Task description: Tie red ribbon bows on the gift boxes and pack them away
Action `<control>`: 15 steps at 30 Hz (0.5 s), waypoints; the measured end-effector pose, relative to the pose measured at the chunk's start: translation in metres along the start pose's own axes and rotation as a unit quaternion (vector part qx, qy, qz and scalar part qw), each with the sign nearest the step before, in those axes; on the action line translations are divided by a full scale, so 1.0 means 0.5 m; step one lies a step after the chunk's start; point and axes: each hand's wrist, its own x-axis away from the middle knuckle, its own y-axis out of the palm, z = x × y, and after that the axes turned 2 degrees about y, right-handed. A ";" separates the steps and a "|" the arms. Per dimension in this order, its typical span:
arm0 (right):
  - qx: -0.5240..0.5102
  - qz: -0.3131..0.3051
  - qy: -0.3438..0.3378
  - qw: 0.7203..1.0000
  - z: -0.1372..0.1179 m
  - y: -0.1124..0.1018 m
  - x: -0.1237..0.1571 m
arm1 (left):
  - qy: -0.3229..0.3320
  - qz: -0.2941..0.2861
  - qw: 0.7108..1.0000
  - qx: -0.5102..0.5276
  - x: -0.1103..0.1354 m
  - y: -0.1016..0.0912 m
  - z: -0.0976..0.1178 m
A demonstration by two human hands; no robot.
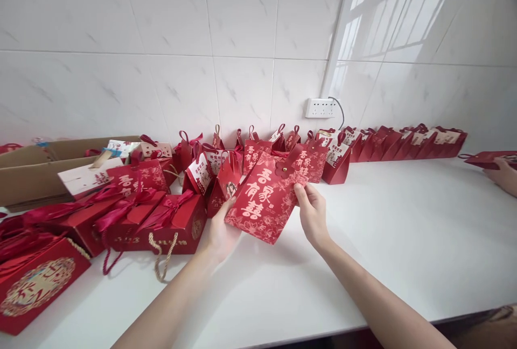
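Between my two hands, above the white table [323, 273], is a red gift bag [262, 198] with pale Chinese characters, a floral print and a flower-shaped clasp near its top. It tilts to the right. My left hand [224, 230] grips its lower left edge, with the fingers mostly hidden behind it. My right hand [312, 209] pinches its right edge between thumb and fingers. Just behind it stand similar red gift bags, one with the same characters [313, 163] and another with a white label [337, 161].
Red gift boxes with ribbons and rope handles [175, 222] crowd the left, before a cardboard box [36, 174]. A row of red bags [383, 144] lines the wall at right. A power strip [322, 107] is on the wall. Another person's hand [503, 175] holds a flat red bag [490, 159].
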 end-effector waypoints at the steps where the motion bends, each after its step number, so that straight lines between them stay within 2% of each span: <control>1: 0.011 0.010 -0.020 1.000 0.000 -0.002 0.000 | -0.013 0.005 1.000 -0.013 0.000 -0.001 -0.001; 4: 0.036 0.028 -0.065 0.997 -0.002 -0.007 0.002 | -0.026 -0.004 0.999 -0.045 -0.002 -0.004 -0.002; 8: 0.053 0.038 -0.083 0.994 -0.008 -0.008 0.003 | -0.040 -0.034 0.996 -0.075 -0.003 -0.008 -0.007; 12: 0.033 0.041 -0.060 0.997 -0.001 -0.009 -0.006 | -0.013 -0.060 0.994 -0.092 -0.005 -0.016 -0.015; 15: -0.041 0.018 -0.020 0.999 0.015 -0.012 -0.016 | -0.022 -0.123 0.985 -0.122 -0.003 -0.023 -0.019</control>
